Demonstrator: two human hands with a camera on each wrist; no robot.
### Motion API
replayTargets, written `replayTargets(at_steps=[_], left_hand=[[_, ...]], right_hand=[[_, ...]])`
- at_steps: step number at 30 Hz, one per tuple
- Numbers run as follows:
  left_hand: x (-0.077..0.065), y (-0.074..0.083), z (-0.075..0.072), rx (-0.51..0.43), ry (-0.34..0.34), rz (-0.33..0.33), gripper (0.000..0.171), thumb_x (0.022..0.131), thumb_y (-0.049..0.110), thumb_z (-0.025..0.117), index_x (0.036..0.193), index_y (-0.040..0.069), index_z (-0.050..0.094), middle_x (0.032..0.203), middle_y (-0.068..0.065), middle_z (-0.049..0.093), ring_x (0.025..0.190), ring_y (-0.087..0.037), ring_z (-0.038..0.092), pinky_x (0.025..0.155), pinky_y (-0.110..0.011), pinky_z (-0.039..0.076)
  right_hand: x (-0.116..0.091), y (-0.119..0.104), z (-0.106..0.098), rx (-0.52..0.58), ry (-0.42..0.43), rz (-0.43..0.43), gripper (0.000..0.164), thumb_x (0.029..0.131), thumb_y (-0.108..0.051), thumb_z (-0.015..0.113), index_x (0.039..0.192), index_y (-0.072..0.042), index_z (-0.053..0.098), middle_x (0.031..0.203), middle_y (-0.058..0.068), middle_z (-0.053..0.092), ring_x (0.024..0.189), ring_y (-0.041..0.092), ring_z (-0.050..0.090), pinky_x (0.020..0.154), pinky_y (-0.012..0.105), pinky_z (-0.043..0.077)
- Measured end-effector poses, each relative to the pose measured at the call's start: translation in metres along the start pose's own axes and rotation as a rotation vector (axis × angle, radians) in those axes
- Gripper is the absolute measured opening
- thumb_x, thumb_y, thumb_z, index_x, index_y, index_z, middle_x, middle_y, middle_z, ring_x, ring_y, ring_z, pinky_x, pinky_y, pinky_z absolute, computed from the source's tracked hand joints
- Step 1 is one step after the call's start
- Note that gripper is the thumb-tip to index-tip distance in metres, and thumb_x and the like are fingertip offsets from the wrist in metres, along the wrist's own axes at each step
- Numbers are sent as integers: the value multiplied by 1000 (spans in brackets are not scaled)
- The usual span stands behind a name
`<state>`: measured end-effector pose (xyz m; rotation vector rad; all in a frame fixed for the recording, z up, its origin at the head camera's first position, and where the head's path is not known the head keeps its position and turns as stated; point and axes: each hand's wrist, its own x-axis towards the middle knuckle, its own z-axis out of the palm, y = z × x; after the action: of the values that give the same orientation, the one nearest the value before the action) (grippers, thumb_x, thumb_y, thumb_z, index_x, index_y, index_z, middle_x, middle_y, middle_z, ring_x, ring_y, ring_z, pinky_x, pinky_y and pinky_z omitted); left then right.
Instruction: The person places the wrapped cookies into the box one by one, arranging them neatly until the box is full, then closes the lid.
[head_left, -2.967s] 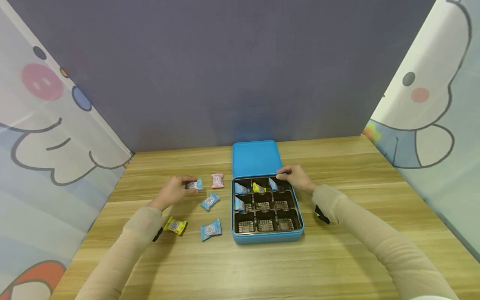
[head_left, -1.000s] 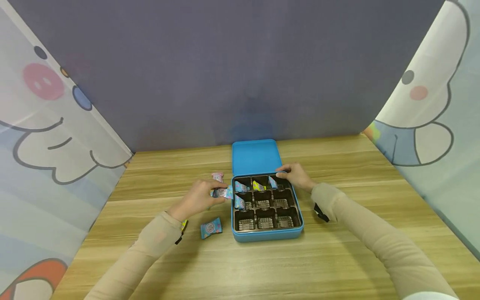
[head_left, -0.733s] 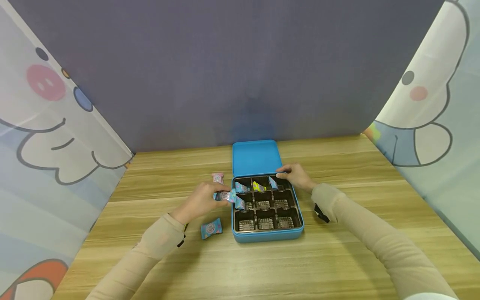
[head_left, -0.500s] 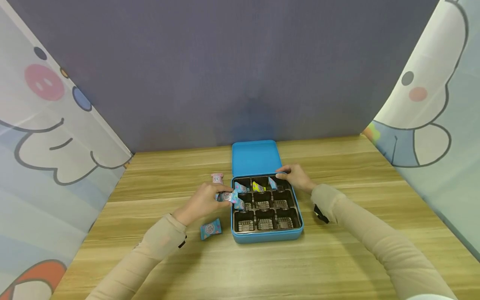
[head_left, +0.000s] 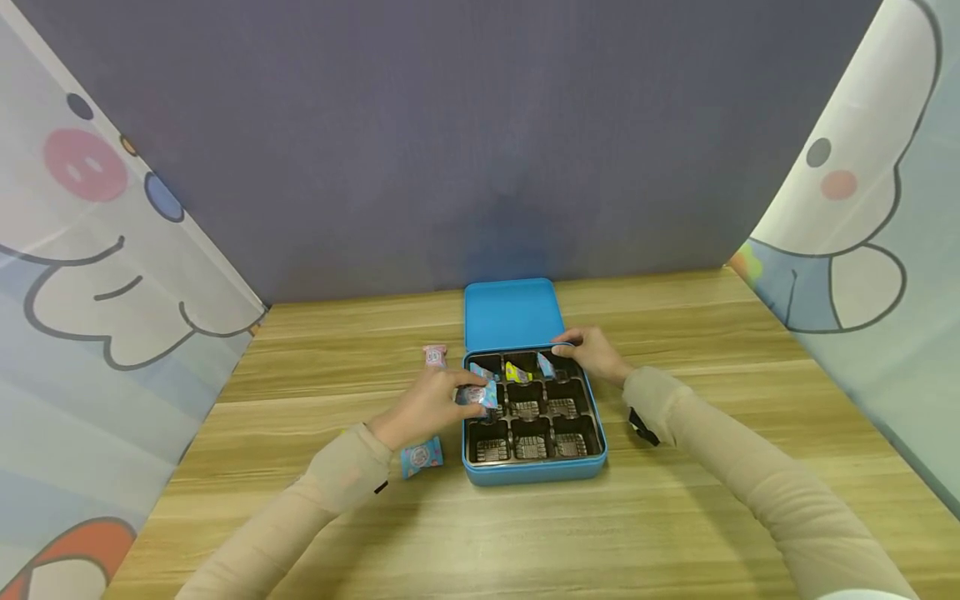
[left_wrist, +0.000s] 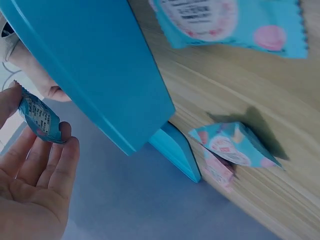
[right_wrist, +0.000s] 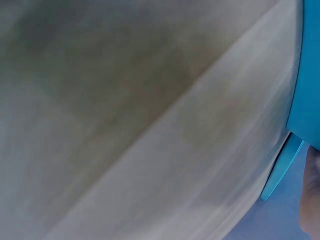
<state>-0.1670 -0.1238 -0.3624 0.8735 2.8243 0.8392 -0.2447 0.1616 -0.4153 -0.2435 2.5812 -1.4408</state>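
Observation:
My left hand [head_left: 429, 406] pinches a blue wrapped candy [head_left: 480, 394] between thumb and fingertips, above the left column of the tin. In the left wrist view that candy [left_wrist: 41, 117] shows printed text on its wrapper. The blue tin [head_left: 536, 475] holds a dark tray of compartments. Its back row carries a blue candy [head_left: 482, 371], a yellow candy [head_left: 517, 372] and another blue candy [head_left: 546, 365]. The candy in the left middle compartment is mostly hidden by my left hand. My right hand [head_left: 597, 358] grips the tin's back right corner.
The blue lid [head_left: 513, 317] lies open behind the tin. Left of the tin, a pink candy [head_left: 434, 356] and a blue candy [head_left: 422, 457] lie on the wooden table [head_left: 675, 500]. Another blue candy [left_wrist: 230, 142] shows in the left wrist view. A dark wall [head_left: 480, 150] stands behind.
My left hand has picked the blue candy up from the table's left side and carried it right, over the tin. My right hand has stayed at the tin's corner.

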Motion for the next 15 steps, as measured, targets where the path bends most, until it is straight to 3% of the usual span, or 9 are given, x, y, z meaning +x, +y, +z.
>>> replayTargets(at_steps=[2,4,6,12,15], left_hand=[[2,2,1,9,-11,10,40,78,27,73,114,10,65,81,-2,68,39,-4,13,53,-19,40],[5,4,3,25,-22,15,41,79,28,72,114,10,65,105,-5,68,44,-2,22,63,-20,44],[8,5,4,36,-37,16,41,79,29,72,115,10,65,113,-4,66,50,-1,33,64,-21,46],[18,7,9,66,-54,39,40,80,29,71,115,11,65,109,-3,67,60,-6,48,66,-22,48],[22,8,12,77,-56,56,40,80,30,71,115,12,65,109,-2,67,78,-8,59,74,-24,51]], right_hand=[[1,1,0,7,0,2,29,90,-18,60,114,-4,63,130,19,50,121,35,45,98,43,42],[1,1,0,9,-5,2,29,90,-17,60,115,-4,63,131,20,49,122,35,44,99,43,42],[1,1,-1,5,-9,1,30,90,-17,59,116,-4,62,132,20,48,123,36,43,100,44,41],[0,-2,-2,-4,-15,-12,32,91,-18,58,118,-3,61,133,20,48,123,36,43,100,44,41],[-1,-2,-2,-3,-18,-12,32,90,-17,58,119,-3,60,131,20,48,122,36,44,99,43,42]])
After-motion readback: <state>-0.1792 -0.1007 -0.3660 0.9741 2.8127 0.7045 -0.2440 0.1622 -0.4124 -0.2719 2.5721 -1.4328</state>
